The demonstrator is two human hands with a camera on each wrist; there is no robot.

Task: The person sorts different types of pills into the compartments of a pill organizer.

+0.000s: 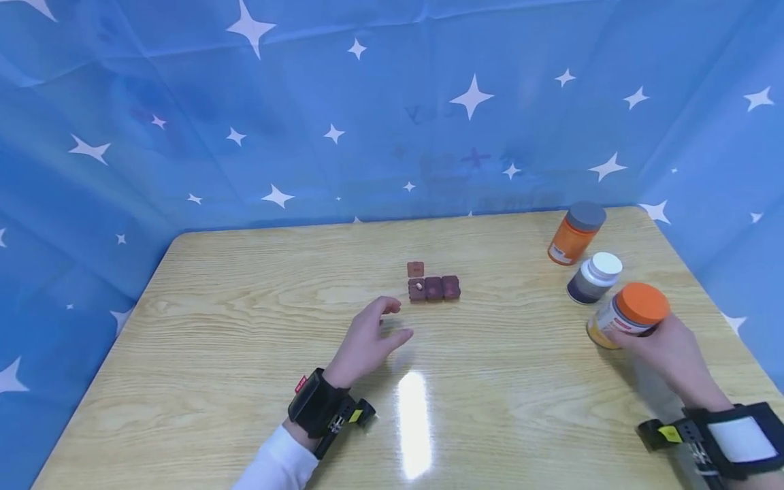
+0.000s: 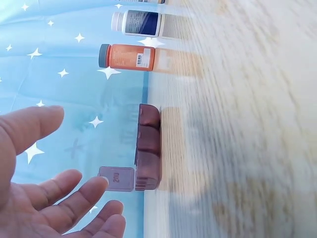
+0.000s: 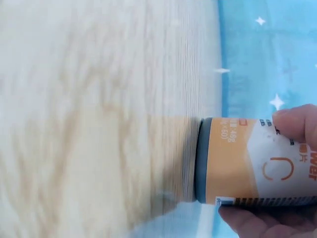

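Note:
My right hand (image 1: 670, 354) grips a supplement bottle (image 1: 612, 320) with an orange cap, fingers and thumb on opposite sides of its label. In the right wrist view the bottle (image 3: 252, 161) has its base at the tabletop. Thumb and fingers apart, my left hand (image 1: 370, 340) holds nothing just in front of a small maroon pill box (image 1: 433, 289) with three compartments in a row. The leftmost compartment's lid (image 1: 415, 269) stands open, and a small pale pill (image 1: 419, 286) shows there. The same raised lid (image 2: 117, 178) appears beyond my left fingertips (image 2: 99, 186) in the left wrist view.
Behind the gripped bottle stand a white-capped bottle (image 1: 594, 278) and an orange bottle (image 1: 574, 235) with a grey cap, near the table's right edge. A blue star-patterned cloth (image 1: 392, 136) hangs behind the wooden table (image 1: 245, 327). Bright glare lies on its front middle.

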